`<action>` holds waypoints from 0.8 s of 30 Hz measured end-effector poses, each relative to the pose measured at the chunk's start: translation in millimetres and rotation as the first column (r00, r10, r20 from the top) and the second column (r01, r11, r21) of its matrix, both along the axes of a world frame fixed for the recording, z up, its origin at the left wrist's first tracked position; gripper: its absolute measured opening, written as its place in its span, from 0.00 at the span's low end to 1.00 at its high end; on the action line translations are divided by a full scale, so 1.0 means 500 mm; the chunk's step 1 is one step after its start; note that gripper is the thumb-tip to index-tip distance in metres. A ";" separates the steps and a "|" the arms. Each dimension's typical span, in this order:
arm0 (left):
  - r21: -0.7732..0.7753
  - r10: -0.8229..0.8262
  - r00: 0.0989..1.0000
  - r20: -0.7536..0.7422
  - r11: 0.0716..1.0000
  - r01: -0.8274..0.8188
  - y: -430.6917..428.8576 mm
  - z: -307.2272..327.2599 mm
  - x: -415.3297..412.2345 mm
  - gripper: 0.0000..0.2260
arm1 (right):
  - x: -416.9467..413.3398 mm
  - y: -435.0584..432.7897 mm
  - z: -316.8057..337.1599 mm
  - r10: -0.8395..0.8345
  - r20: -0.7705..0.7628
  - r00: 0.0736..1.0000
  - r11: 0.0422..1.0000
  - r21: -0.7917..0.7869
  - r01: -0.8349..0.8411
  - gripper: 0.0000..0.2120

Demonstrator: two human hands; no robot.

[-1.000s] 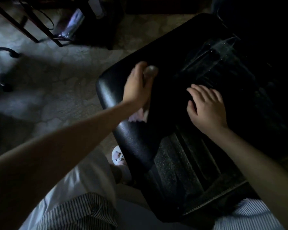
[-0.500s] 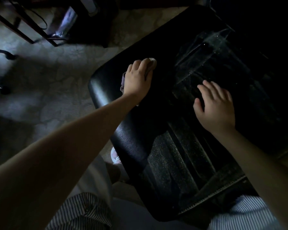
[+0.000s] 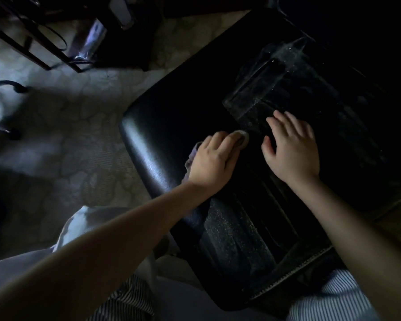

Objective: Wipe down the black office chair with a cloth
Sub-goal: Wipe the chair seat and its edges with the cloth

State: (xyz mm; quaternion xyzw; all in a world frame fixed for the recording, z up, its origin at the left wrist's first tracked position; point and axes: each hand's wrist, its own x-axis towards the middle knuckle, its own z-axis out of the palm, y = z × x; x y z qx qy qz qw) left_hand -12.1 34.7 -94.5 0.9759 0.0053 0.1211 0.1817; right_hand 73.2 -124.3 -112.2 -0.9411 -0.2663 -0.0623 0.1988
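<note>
The black office chair (image 3: pixel 171 117) lies tilted in front of me, its smooth padded side to the left and its dusty ribbed underside to the right. My left hand (image 3: pixel 214 162) presses a small pale cloth (image 3: pixel 241 137) onto the padded surface, fingers curled over the cloth, which shows only at the fingertips and beside the thumb. My right hand (image 3: pixel 292 149) rests flat on the dusty panel just right of the cloth, fingers spread and holding nothing.
Patterned beige carpet (image 3: pixel 67 140) spreads to the left. A dark metal frame with cables (image 3: pixel 44 49) stands at the top left, and a black curved chair-base leg (image 3: pixel 7 86) shows at the far left. My striped clothing (image 3: pixel 130 304) fills the bottom edge.
My left hand has slid the cloth from the padded edge toward the centre, closer to my right hand. The right hand has kept its place on the panel.
</note>
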 end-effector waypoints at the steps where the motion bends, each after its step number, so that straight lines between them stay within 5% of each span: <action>1: -0.008 -0.044 0.999 -0.008 0.999 0.044 -0.012 0.001 -0.013 0.15 | 0.000 -0.001 0.000 0.000 0.003 1.000 1.000 -0.001 0.000 0.23; 3: -0.053 -0.120 0.992 -0.036 0.992 0.118 -0.031 0.008 -0.032 0.14 | 0.001 -0.001 -0.001 0.003 0.001 1.000 1.000 0.003 -0.003 0.23; 6: -0.314 -0.105 0.983 -0.147 0.948 0.055 -0.028 0.035 -0.026 0.15 | 0.006 -0.002 0.000 0.010 -0.015 1.000 0.999 0.031 -0.009 0.22; 10: -0.461 0.157 0.980 -0.125 0.865 -0.197 0.029 0.059 0.032 0.16 | 0.009 -0.007 -0.002 0.010 -0.021 1.000 0.999 0.054 -0.008 0.19; 14: -0.269 0.385 0.921 -0.055 0.883 -0.385 0.130 0.068 0.137 0.12 | 0.009 -0.008 -0.005 0.009 -0.024 1.000 0.998 0.054 -0.008 0.19; 24: 0.124 0.340 0.934 -0.108 0.937 -0.326 0.148 0.011 0.239 0.15 | 0.009 -0.003 -0.012 -0.004 -0.014 1.000 1.000 0.019 0.004 0.23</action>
